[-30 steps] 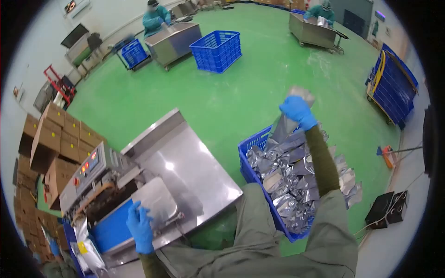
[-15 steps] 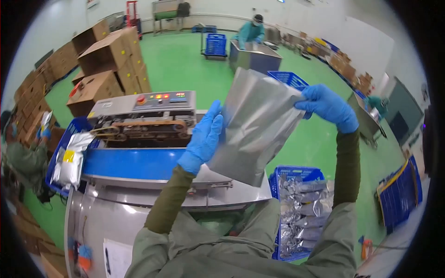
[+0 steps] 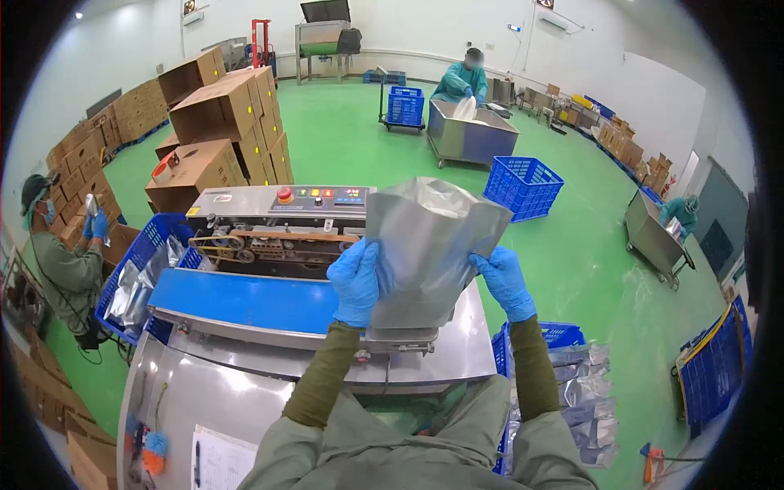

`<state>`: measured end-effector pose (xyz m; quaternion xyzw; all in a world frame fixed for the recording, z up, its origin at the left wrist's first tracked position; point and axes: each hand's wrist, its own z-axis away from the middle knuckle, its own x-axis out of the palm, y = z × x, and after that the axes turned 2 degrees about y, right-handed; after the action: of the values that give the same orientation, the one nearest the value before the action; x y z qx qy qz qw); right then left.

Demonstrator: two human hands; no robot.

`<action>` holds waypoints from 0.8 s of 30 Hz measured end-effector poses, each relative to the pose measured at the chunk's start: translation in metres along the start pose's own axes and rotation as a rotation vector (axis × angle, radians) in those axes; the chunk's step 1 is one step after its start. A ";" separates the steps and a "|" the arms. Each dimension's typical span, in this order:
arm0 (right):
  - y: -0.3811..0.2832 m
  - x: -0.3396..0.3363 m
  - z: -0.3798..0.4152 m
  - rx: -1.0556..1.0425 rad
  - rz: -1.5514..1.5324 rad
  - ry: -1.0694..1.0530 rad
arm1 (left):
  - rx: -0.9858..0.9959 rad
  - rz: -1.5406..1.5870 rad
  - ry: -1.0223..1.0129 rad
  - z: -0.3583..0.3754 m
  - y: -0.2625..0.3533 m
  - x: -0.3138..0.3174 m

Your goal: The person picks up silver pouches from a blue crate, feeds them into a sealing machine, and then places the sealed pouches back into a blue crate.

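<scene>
A silver foil pouch (image 3: 429, 253) is held upright in front of me, its mouth at the top gaping a little. My left hand (image 3: 354, 282), in a blue glove, grips the pouch's left edge with fingers closed. On the opposite edge my right hand (image 3: 503, 282), gloved the same, pinches the foil. Behind and left of the pouch stands a sealing machine (image 3: 278, 220) with a lit control panel and a blue conveyor belt (image 3: 245, 298). Down to my right, a blue crate (image 3: 559, 333) has several silver pouches (image 3: 584, 400) stacked in it.
At the belt's left end sits a blue crate (image 3: 147, 233) with silver pouches. A co-worker (image 3: 65, 253) at the left holds a pouch. Cardboard boxes (image 3: 220, 122) are stacked beyond the machine. Another person leans over a metal bin (image 3: 474, 135); a blue basket (image 3: 523, 188) is nearer.
The pouch has gone from tilted to upright, and its mouth now gapes. My right hand has come down and inward to its edge; my left hand now grips the other edge. The view has shifted.
</scene>
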<state>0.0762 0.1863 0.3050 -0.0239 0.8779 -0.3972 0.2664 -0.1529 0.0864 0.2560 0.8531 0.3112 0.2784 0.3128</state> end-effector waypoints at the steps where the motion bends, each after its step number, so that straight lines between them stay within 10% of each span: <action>1: 0.005 0.004 0.000 0.000 -0.010 0.005 | -0.063 0.123 0.037 0.001 0.002 -0.003; 7: 0.011 0.013 0.003 0.149 -0.321 -0.078 | -0.045 0.073 -0.257 -0.020 -0.006 -0.011; 10: 0.018 0.022 -0.003 -0.112 -0.238 -0.042 | -0.226 -0.122 -0.637 -0.032 0.009 -0.011; 24: 0.062 0.042 -0.014 0.269 -0.252 0.153 | -0.812 0.348 -0.246 -0.035 -0.077 0.010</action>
<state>0.0443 0.2276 0.2500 -0.0676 0.8245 -0.5419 0.1480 -0.1976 0.1529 0.2266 0.7276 -0.0105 0.3227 0.6053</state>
